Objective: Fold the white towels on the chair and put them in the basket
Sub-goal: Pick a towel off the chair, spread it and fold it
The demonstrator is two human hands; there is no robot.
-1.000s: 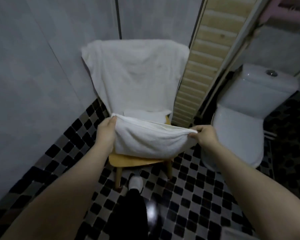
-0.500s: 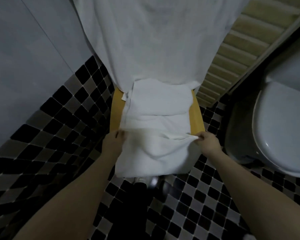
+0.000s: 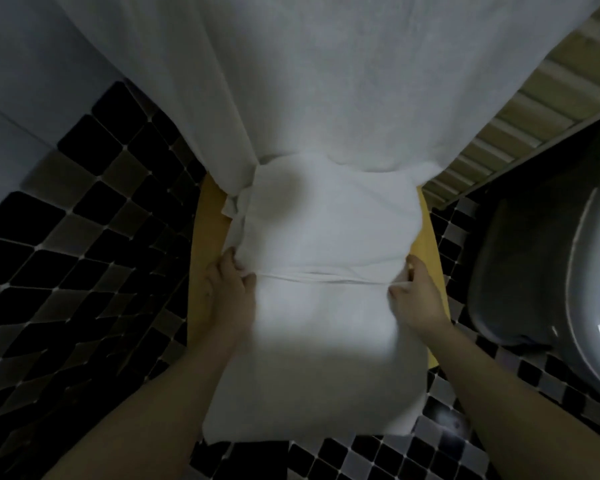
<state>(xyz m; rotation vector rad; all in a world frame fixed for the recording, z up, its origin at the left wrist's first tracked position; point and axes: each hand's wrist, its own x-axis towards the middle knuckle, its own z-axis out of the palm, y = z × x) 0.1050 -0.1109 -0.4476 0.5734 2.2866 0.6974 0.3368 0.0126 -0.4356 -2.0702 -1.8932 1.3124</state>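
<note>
Two hands hold one white towel across the yellow chair seat. The left hand pinches the towel's left edge, thumb on top at the fold line; the right hand pinches the right edge in the same way, fingers curled round the cloth. Between them runs a tight ridge of hem, straight from thumb to thumb.

A second ago the towel hung as a slack pouch between the hands, held in front of the seat. Half a second ago its top edge sagged over the near part of the seat. Now that edge lies flat and drawn tight on the seat, the far half resting over the folded towel at the seat's back, the near half hanging off the front toward the checked floor. The hands have gone forward, and the camera has dropped closer, so the seat fills more of the view.

A large towel drapes over the chair back, as before, its lower edge touching the folded one. The toilet stands to the right of the chair, and a slatted panel leans behind it. No basket shows in this view.
</note>
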